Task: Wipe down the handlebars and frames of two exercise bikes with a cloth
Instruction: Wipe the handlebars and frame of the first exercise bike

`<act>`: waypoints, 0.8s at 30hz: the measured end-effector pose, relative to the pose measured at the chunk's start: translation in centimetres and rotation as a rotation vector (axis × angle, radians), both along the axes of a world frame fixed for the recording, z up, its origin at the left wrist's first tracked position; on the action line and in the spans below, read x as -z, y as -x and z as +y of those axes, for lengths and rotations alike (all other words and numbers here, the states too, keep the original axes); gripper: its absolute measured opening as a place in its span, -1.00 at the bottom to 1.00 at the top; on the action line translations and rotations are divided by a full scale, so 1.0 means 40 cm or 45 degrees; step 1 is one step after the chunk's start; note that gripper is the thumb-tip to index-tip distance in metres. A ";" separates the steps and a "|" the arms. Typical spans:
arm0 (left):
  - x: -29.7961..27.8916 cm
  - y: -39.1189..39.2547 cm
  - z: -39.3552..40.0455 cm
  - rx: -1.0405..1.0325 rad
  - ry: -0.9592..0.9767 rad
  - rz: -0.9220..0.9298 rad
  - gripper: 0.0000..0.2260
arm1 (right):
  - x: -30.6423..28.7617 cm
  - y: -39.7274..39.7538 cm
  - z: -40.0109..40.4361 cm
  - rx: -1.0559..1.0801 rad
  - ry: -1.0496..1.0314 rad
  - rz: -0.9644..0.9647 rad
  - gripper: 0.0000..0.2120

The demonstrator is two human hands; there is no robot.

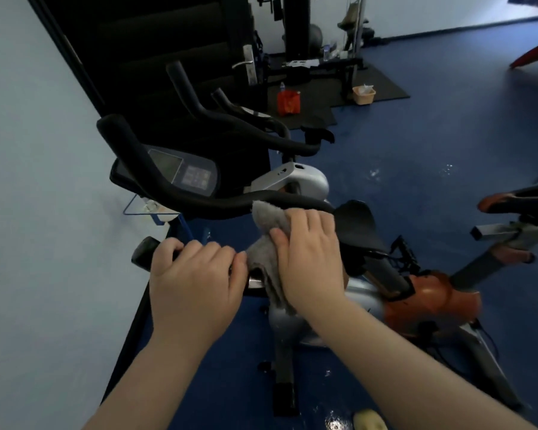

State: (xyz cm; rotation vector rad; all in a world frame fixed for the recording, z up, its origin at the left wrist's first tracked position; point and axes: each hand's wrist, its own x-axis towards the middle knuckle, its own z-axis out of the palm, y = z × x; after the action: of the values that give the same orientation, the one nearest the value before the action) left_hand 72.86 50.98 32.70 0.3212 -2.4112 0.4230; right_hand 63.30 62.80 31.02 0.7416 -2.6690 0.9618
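Soft grey terry cloth bunched under right hand, fingers curled round it, pressing it on the black padded tubular handlebar of the silver exercise bike. Cloth hangs down, long axis roughly vertical. Left hand just left of cloth, gripping the near handlebar end. Bar runs left-right. Orange bike right of cloth.

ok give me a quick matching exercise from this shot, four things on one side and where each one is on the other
Things:
1. cloth
2. left hand
3. console
4. basket

Places:
A. on the far floor mat
B. under the right hand
C. between the handlebars
D. gripping the near bar end

Pairs: 1-B, 2-D, 3-C, 4-A
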 end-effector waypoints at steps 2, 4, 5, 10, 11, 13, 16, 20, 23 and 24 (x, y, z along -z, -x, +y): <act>0.004 0.002 -0.001 -0.006 0.025 0.020 -0.61 | 0.007 -0.018 0.022 -0.002 0.027 -0.040 -0.52; 0.005 0.007 -0.002 -0.002 0.033 0.053 -0.62 | 0.031 -0.067 0.044 -0.015 0.088 0.001 -0.48; 0.007 0.009 -0.002 -0.003 0.033 0.059 -0.63 | 0.041 -0.096 0.048 -0.026 0.141 -0.041 -0.51; 0.018 0.011 -0.001 -0.003 0.041 0.084 -0.64 | 0.055 -0.115 0.008 -0.111 0.302 -0.567 -0.43; 0.019 0.011 -0.002 0.001 0.042 0.092 -0.64 | 0.041 -0.087 -0.002 -0.072 0.321 -0.626 -0.42; 0.019 0.012 -0.003 0.009 0.042 0.098 -0.63 | 0.012 -0.034 -0.007 0.047 0.348 -0.766 -0.38; 0.022 0.014 -0.004 0.007 0.046 0.094 -0.63 | 0.024 -0.073 0.002 0.051 0.617 -0.892 -0.36; 0.028 0.019 -0.003 -0.008 0.058 0.099 -0.64 | 0.038 -0.114 -0.018 0.234 0.865 -1.129 -0.46; 0.028 0.017 -0.002 -0.025 0.053 0.102 -0.63 | 0.006 -0.016 -0.020 0.293 0.766 -1.239 -0.64; 0.026 0.017 -0.001 -0.030 0.052 0.101 -0.63 | 0.003 -0.003 -0.017 0.230 0.710 -1.235 -0.62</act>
State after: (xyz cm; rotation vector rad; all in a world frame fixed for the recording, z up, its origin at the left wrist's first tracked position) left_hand 72.17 50.94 31.68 0.3424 -2.3203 0.4606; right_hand 63.40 62.14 30.92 -0.1580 -2.7761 2.3067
